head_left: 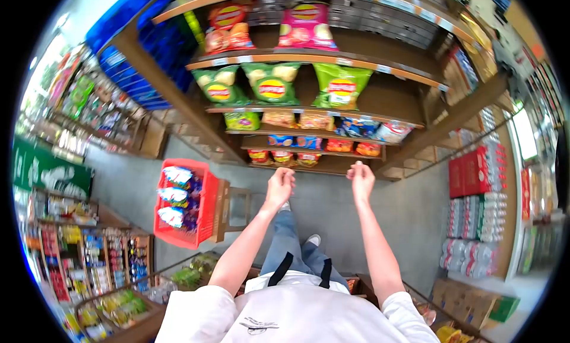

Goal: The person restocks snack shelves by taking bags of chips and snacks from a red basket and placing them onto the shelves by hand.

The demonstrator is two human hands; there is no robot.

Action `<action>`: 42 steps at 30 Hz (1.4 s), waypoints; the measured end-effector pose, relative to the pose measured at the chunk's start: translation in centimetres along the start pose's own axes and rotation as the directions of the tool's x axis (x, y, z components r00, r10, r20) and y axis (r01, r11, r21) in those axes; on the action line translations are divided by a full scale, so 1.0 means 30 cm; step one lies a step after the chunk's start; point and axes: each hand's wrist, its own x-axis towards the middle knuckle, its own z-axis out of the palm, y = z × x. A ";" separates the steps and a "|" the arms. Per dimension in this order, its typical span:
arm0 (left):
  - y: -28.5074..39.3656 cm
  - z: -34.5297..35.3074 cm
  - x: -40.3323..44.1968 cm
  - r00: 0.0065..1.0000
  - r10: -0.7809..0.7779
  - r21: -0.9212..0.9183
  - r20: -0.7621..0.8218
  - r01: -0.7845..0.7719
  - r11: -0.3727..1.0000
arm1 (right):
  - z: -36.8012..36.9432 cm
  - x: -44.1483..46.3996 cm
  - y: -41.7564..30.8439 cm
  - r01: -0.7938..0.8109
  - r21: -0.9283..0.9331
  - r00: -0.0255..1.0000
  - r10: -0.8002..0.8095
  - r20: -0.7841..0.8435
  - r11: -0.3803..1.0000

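My left hand [280, 187] hangs in the air before the shelf rack, its fingers curled in and nothing showing in them. Level with it, my right hand [361, 180] is also held out, fingertips drawn together, with no object visible. Neither touches the shelves. Beyond them, the lowest shelf bears small red snack bags [283, 157]. Higher up stand green chip bags [272, 83], a lighter green chip bag [341, 85], a pink chip bag [307, 26] and a red chip bag [229, 28]. To the left, a red basket [206, 209] holds blue-and-white snack bags [173, 194].
The basket rests on a wooden stool [221, 209]. Wooden shelf posts [172, 99] flank the rack. Packs of bottles [463, 255] and red cartons [466, 173] stand at the right. Behind me are produce bins [127, 307]; grey floor [404, 215] lies around my feet.
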 end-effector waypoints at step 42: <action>-0.506 -1.233 -0.676 0.459 -0.549 -0.591 -0.699 0.062 0.804 | 1.608 -1.050 0.448 0.480 -0.680 0.123 0.725 0.678 0.554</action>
